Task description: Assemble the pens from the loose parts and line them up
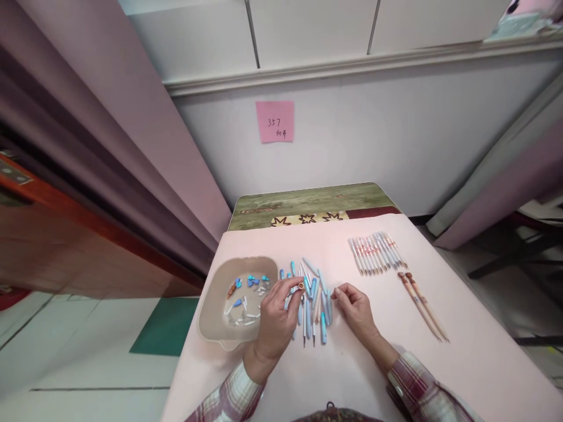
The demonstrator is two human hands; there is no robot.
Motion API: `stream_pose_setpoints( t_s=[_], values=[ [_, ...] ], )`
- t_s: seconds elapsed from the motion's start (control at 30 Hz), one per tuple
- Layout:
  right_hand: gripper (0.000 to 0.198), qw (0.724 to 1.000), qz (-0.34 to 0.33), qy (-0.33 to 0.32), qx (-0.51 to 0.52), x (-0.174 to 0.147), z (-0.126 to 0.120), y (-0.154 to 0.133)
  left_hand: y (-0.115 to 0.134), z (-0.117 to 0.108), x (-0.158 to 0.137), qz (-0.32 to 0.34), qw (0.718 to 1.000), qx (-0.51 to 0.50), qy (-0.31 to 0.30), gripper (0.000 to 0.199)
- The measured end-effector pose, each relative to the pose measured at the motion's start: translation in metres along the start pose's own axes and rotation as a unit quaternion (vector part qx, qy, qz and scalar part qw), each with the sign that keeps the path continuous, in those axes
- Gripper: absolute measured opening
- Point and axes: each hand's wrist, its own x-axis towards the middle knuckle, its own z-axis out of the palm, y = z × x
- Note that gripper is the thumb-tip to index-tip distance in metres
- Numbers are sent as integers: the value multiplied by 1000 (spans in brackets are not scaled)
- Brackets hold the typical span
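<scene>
My left hand (280,310) is over the left side of the pen pile, thumb and index finger pinching a small brown pen part (301,286) whose round, ring-like end faces me. To the right of the pile is my right hand (355,308), its thumb and index fingertip together; whether anything tiny sits between them cannot be made out. Between and below both hands lies a loose pile of light blue, white and beige pen parts (323,319), some with metal tips. Part of the pile is hidden behind my left hand.
A beige basin (206,319) at the left holds small blue, brown, white and clear pieces. On the right lies a row of slim pens (376,252), with two brown-topped pens (424,308) nearer me. A pink cloth (316,381) covers the table; a pink note (275,121) is on the wall.
</scene>
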Motion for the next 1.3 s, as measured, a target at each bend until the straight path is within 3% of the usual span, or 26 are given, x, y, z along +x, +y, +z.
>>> stream_pose_setpoints(
  t_s=[0.23, 0.47, 0.6, 0.7, 0.83, 1.03, 1.17, 1.3],
  values=[
    [31, 1000, 17, -21, 8, 3, 3, 0, -19, 7, 3, -73, 997, -14, -13, 18],
    [29, 998, 33, -14, 56, 15, 8, -26, -8, 9, 0, -163, 981, -102, -30, 13],
    [30, 999, 32, -21, 10, 24, 0, -25, -10, 4, -4, -246, 939, -239, 34, 14],
    [25, 995, 24, -15, -99, 29, -8, -24, -14, -6, -5, -275, 906, -302, 112, 19],
    [18, 964, -25, -48, -260, 39, -5, -31, -16, -13, -3, -301, 865, -372, 153, 25],
    [20, 884, -111, -151, -428, 46, 20, -46, -17, -19, 0, -344, 779, -504, 143, 28],
    [23, 833, -139, -227, -486, 34, 27, -48, -20, -30, 0, -353, 766, -512, 163, 29],
    [24, 811, -149, -221, -520, 24, 32, -52, -22, -34, -2, -362, 772, -492, 176, 30]
  ],
)
